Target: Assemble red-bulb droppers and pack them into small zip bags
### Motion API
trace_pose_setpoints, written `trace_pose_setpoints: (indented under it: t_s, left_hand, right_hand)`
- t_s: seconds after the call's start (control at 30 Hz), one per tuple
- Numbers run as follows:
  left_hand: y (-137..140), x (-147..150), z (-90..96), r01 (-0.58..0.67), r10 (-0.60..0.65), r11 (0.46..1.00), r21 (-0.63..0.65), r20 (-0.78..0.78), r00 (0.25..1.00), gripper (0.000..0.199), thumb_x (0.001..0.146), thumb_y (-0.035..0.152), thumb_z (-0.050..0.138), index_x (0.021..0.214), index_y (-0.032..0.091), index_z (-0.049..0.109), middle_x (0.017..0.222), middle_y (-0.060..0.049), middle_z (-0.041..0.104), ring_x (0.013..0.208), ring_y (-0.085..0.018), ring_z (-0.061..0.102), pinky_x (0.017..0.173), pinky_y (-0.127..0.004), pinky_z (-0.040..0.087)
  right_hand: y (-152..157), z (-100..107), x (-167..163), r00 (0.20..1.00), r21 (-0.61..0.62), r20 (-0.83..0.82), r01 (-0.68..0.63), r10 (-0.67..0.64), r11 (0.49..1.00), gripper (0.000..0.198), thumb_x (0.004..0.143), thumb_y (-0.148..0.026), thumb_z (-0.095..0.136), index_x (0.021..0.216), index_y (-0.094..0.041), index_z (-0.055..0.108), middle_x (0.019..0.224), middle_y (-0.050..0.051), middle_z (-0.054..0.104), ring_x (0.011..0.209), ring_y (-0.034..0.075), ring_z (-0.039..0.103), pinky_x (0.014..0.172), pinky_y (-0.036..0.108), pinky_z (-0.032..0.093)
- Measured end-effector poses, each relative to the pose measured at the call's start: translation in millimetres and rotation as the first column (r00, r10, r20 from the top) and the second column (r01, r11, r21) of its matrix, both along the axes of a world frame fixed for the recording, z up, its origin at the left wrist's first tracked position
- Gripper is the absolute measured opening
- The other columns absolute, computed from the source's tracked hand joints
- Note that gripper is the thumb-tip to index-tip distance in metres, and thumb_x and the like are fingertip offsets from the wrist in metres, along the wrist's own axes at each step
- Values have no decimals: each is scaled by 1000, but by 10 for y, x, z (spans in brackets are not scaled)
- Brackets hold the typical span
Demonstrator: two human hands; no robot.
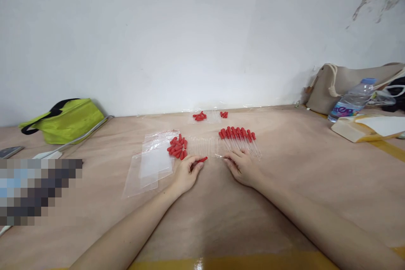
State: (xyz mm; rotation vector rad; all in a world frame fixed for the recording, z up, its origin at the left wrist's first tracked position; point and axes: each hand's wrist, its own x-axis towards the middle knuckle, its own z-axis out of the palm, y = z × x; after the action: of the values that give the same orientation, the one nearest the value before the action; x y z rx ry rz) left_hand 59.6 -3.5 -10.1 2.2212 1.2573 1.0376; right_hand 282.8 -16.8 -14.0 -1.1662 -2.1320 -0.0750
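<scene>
We pinch red bulb (202, 160) between thumb and fingers of left hand (186, 173), one end toward right hand (244, 169). In right hand we pinch thin clear tube (218, 156), end aimed at bulb; small gap between them. Just beyond left fingers, we see heap of loose red bulbs (176, 148), overlapping clear bags (148, 171) beside it. Right of heap, row of bare tubes (202, 146) on brown tabletop (202, 219). Beyond right hand, red-capped tubes (236, 133) lie side by side.

2 bare forearms (129, 232), bare left hand (186, 174), bare right hand (243, 168), slim fingers (233, 157), small spot (164, 193) near left wrist (174, 188)
</scene>
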Motion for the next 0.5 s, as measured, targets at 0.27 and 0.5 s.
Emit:
trace_pose_setpoints:
  t_s: [0.27, 0.5]
  left_hand:
    - [-32, 21, -4, 40, -40, 999, -23, -2, 999, 19, 83, 23, 49, 96, 20, 62, 89, -3, 63, 78, -16, 57, 67, -27, 45]
    - [-24, 37, -12, 84, -83, 996, -10, 31, 996, 18, 83, 24, 50, 95, 19, 62, 91, -3, 64, 82, -16, 57, 72, -28, 45]
  right_hand:
    - [-14, 0, -39, 996, -9, 29, -87, 87, 996, 19, 87, -23, 39, 93, -18, 56, 86, 6, 62, 77, 15, 54, 75, 32, 29]
    - [-8, -12, -72, 993, -14, 19, -117, 117, 993, 19, 86, -23, 41, 91, -19, 59, 85, 5, 63, 76, 14, 54, 75, 32, 29]
